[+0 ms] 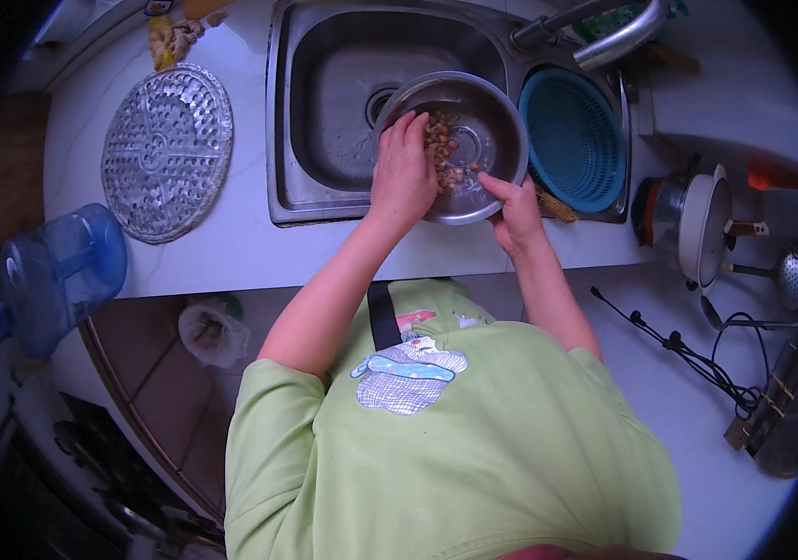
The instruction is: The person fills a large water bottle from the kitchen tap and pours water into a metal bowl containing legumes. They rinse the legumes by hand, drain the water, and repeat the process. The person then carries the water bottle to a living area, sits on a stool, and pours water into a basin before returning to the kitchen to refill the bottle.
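A stainless steel bowl point(490, 112) is held tilted over the front right of the sink basin. Brown and reddish nuts or beans point(449, 143) lie inside it, mostly towards its left side. My right hand point(514, 210) grips the bowl at its lower right rim, thumb on the inner side and the other fingers hidden beneath. My left hand point(402, 164) reaches over the left rim into the bowl, fingers bent beside the nuts. Whether this hand has any nuts in it is hidden by its back.
A steel sink point(329, 91) lies beneath, its faucet point(623, 38) at upper right. A teal plastic basket point(570, 140) sits right of the bowl. On the left are a perforated metal steamer plate point(164, 150), ginger point(171, 38) and a blue water jug point(66, 269). Pots point(703, 227) stand right.
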### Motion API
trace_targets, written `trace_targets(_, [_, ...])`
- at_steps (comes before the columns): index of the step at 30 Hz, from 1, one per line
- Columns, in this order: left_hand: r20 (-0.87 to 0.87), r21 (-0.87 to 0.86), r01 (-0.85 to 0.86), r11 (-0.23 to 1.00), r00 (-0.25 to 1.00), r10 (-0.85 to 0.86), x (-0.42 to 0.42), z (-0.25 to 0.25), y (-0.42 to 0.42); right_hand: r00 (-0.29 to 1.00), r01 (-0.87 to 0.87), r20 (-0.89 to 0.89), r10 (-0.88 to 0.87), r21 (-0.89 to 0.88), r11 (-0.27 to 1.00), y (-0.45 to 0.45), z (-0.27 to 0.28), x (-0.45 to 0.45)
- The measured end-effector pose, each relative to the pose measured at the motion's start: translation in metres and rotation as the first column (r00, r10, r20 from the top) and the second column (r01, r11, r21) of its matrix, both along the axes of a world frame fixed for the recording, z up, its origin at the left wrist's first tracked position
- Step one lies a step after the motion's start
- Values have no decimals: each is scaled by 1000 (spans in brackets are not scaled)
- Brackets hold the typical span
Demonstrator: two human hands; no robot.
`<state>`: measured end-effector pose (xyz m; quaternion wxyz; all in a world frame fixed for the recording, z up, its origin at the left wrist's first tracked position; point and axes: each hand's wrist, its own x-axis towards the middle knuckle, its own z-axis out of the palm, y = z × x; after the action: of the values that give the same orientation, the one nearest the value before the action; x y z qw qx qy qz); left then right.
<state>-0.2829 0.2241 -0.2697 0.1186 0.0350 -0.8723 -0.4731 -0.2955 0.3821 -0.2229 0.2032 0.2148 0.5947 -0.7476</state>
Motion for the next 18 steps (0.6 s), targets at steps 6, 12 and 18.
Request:
trace_targets(6, [154, -121, -17, 992, 987, 35, -23, -11, 25, 996, -21, -87, 24, 36, 999, 2, 2, -3])
trace_targets(12, [256, -143, 26, 989, 967, 12, -26, -24, 44, 996, -12, -82, 18, 80, 997, 3, 4, -1])
trace_targets(18, [267, -57, 41, 998, 963, -24, -22, -38, 61, 996, -49, -70, 59, 135, 990, 14, -5, -3])
